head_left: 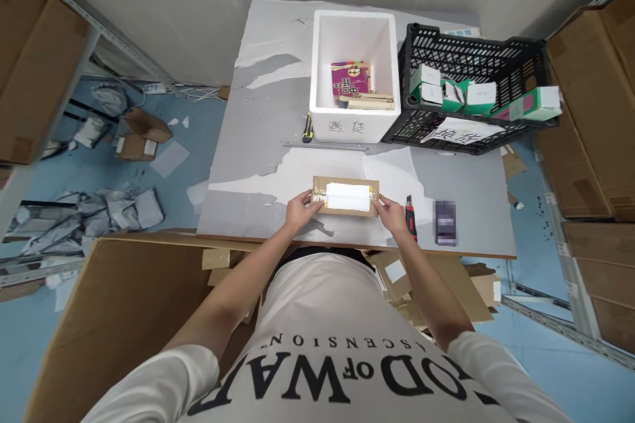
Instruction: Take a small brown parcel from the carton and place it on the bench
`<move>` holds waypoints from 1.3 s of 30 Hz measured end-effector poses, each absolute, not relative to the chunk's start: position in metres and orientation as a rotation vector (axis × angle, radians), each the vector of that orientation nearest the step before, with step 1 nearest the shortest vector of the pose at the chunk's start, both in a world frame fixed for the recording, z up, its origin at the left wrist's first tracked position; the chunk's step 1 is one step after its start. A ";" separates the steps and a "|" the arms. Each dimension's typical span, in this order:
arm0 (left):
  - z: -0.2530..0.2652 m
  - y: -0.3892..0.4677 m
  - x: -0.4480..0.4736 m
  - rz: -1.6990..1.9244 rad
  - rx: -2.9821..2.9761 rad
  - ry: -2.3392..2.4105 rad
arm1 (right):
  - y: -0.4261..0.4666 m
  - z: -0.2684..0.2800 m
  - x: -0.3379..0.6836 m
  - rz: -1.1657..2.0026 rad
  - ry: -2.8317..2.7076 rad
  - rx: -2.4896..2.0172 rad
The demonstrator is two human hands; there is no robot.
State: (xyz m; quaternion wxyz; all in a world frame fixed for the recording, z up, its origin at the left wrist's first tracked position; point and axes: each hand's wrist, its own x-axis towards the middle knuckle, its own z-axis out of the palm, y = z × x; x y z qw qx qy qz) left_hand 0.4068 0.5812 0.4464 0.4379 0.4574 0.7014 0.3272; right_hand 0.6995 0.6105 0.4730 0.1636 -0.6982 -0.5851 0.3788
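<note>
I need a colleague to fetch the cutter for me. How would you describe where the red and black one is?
Start at the grey table, near edge. Just beside the right hand, which holds a flat brown parcel, lies the red and black cutter. A blurred dark card sits further right; the other cutter, by the white foam box, is yellow and black.

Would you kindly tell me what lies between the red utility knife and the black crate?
In the head view, only bare table lies between the red utility knife and the black crate.
</note>
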 end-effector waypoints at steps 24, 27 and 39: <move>0.450 0.533 0.456 0.318 2.433 1.440 | 0.585 0.428 0.751 0.752 -1.449 -2.246; 0.451 0.534 0.457 0.328 2.378 1.446 | 0.568 0.410 0.780 0.615 -1.504 -2.541; 0.451 0.535 0.457 0.309 2.348 1.436 | 0.562 0.378 0.795 0.725 -1.358 -2.743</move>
